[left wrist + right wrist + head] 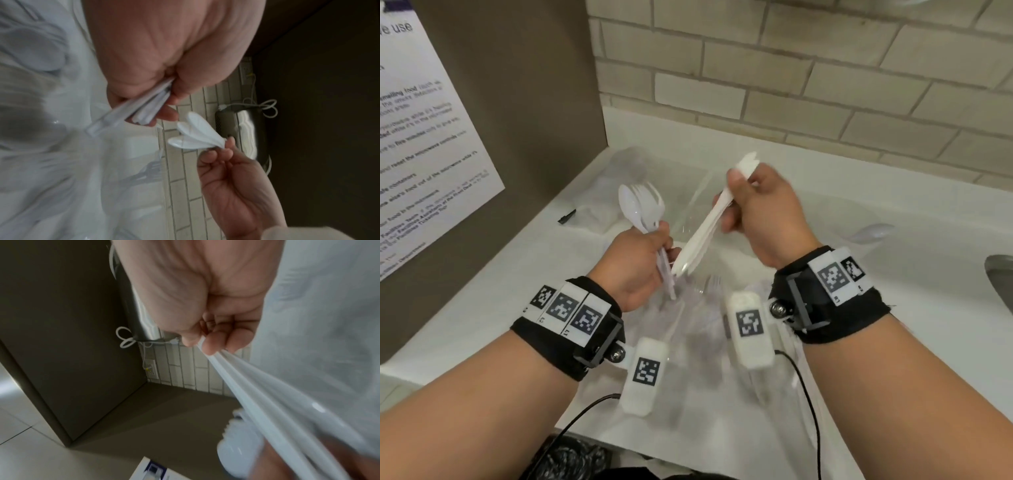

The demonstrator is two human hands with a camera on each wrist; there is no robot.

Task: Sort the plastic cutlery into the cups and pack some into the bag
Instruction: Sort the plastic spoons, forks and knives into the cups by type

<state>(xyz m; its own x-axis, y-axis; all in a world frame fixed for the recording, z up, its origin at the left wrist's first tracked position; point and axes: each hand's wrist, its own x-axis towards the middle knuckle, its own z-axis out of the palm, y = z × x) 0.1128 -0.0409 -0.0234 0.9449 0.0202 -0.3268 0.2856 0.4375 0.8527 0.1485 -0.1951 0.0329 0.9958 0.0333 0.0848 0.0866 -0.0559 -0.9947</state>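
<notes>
**Both hands full of white cutlery above the counter**

My left hand point(635, 265) is curled round a bunch of forks and spoons point(642, 207), gripping them by the handles so the heads stand up and fan out above my fist. In the left wrist view the handle ends stick out below my fingers point(164, 112).

My right hand point(760, 212) is closed round a second bundle of utensils point(705, 233). It slants down to the left, its lower ends reaching almost to my left fingers, and 1 toothed end sticks out above my thumb. In the left wrist view the rounded handle tips spread like petals out of my right fingers point(228, 146). In the right wrist view the long white stems run from my pinch down toward the other fist.

Both bundles are held in the air over the white counter point(825, 192). Beneath my hands lies crinkled clear plastic point(688, 322) with a fork point(714, 284) showing through it; whether that is the bag or a cup I cannot tell. A spoon point(873, 233) lies alone on the counter to the right, near a sink rim point(998, 274).
</notes>
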